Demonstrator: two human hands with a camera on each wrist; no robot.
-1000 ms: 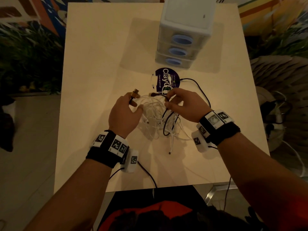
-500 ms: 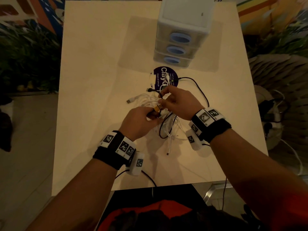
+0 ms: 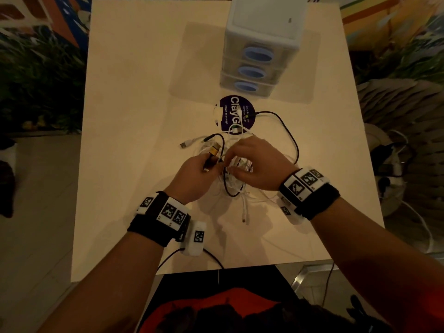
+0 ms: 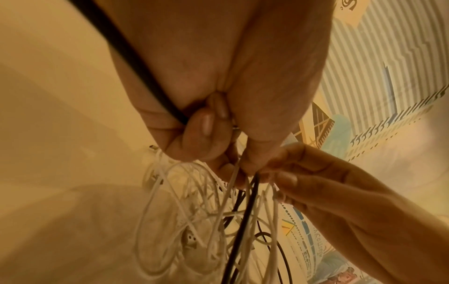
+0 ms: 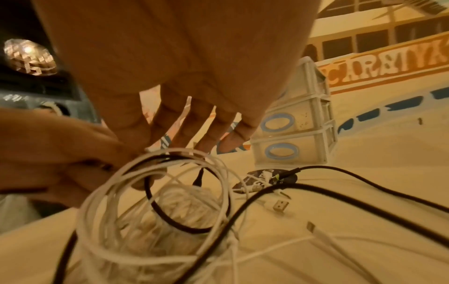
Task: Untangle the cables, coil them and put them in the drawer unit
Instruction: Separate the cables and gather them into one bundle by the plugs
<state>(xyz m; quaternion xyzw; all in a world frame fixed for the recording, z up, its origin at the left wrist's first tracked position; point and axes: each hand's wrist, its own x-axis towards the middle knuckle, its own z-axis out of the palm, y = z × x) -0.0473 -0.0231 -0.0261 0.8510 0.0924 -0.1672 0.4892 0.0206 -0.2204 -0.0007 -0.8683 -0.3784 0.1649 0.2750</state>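
Observation:
A tangle of white and black cables [image 3: 236,179] lies mid-table. My left hand [image 3: 209,164] grips the black cable just behind its gold plug [image 3: 214,150], fingers curled round the cord [image 4: 145,76]. My right hand [image 3: 228,162] meets it from the right and pinches white strands at the top of the tangle. Its fingers [image 5: 194,124] reach down onto the white loops [image 5: 155,192]. The white drawer unit [image 3: 262,39] stands at the far end, its three drawers with blue oval handles pushed in.
A round purple sticker [image 3: 236,112] lies between tangle and drawers, with cable ends across it. A black cable [image 3: 294,143] arcs out to the right. A white USB plug [image 3: 185,145] lies left of the tangle. More cables and a power strip [image 3: 394,164] lie beyond the table's right edge.
My left hand carried the gold plug from the tangle's left side to its centre, against my right hand. The right hand shifted slightly toward me and left along the tangle.

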